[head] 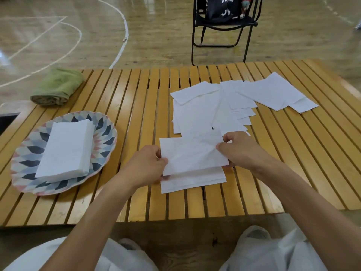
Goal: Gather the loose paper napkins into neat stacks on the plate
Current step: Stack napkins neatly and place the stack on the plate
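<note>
A patterned plate (29,153) lies at the left of the slatted wooden table, with a neat stack of white napkins (66,149) on it. In the middle, near the front edge, I hold a small bundle of napkins (191,159) between both hands. My left hand (146,167) pinches its left edge and my right hand (240,149) pinches its right edge. Beyond the bundle, several loose napkins (201,108) lie overlapping, and more loose napkins (273,92) spread toward the right.
A rolled green towel (56,87) lies at the table's far left corner. Past the table's far edge stands a black folding chair (224,24) with a dark bag on it, on a wooden court floor. My knees show below the table's front edge.
</note>
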Motion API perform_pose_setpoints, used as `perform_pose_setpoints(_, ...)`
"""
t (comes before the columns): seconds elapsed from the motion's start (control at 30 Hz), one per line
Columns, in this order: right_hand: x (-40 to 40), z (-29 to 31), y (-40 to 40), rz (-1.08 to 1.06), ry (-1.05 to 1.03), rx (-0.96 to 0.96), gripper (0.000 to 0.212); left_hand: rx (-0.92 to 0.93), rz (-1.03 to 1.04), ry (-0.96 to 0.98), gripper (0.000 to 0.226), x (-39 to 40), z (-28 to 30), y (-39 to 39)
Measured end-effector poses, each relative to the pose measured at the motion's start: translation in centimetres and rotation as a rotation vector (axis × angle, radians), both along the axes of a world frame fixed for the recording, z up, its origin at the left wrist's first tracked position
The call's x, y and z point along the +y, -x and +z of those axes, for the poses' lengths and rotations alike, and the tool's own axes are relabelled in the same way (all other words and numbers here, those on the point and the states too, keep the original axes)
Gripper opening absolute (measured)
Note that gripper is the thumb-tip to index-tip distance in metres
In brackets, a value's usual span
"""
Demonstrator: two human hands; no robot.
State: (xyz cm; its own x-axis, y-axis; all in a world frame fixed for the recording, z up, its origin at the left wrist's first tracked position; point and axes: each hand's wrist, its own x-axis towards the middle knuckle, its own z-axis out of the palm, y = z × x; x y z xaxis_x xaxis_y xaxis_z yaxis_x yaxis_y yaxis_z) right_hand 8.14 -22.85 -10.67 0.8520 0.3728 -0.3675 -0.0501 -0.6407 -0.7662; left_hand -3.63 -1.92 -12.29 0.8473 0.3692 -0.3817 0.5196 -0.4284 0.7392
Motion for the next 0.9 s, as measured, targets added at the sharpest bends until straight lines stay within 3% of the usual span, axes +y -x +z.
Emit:
perform_pose_setpoints(0.2, 0.5, 0.5, 0.2, -0.002, 0.012, 0.046, 0.031, 0.046, -0.006, 0.094, 0.011, 0.1, 0.1, -0.3)
perform_pose_setpoints(0.6, 0.6, -0.2, 0.7, 0.147, 0.184, -0.066, 0.021, 0.091, -0.117, -0.179, 0.014, -0.2, 0.8, 0.6)
perform_pose_setpoints(0.9, 0.6, -0.8, 0.4, 0.197, 0.245, -0.103, 0.023, 0.131, -0.144, -0.202, 0.024, -0.1, 0.7, 0.7)
